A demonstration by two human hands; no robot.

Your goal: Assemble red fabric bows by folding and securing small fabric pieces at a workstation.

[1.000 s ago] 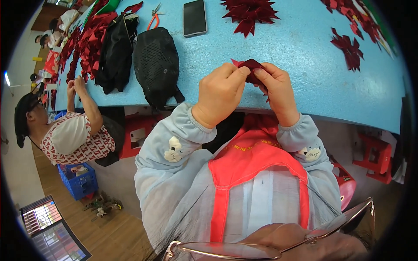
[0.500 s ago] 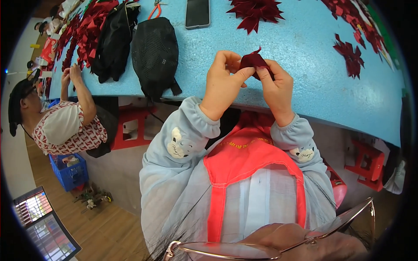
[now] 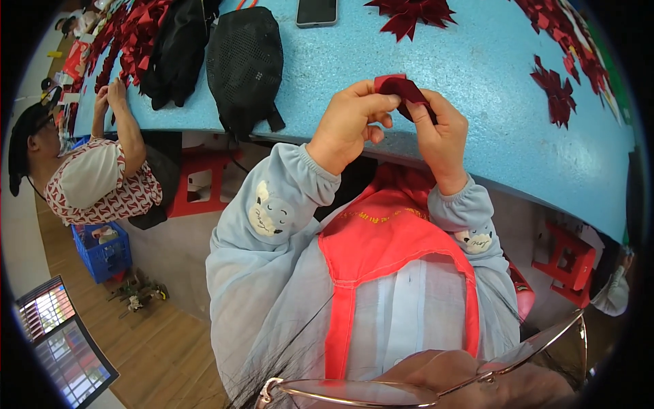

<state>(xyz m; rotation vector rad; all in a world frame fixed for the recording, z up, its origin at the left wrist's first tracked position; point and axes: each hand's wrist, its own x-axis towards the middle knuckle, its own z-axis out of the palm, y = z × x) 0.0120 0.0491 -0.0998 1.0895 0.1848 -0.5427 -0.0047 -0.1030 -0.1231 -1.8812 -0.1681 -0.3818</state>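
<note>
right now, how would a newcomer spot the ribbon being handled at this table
Find the near edge of the blue table, where a left hand and a right hand face each other. Between them is a curved dark red ribbon, brighter red at its left end. Unlike the dark red bows lying on the table, it is pinched in the right hand.

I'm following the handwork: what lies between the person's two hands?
A bent dark red ribbon, touched by both the left hand and the right hand; the head view shows it.
</note>
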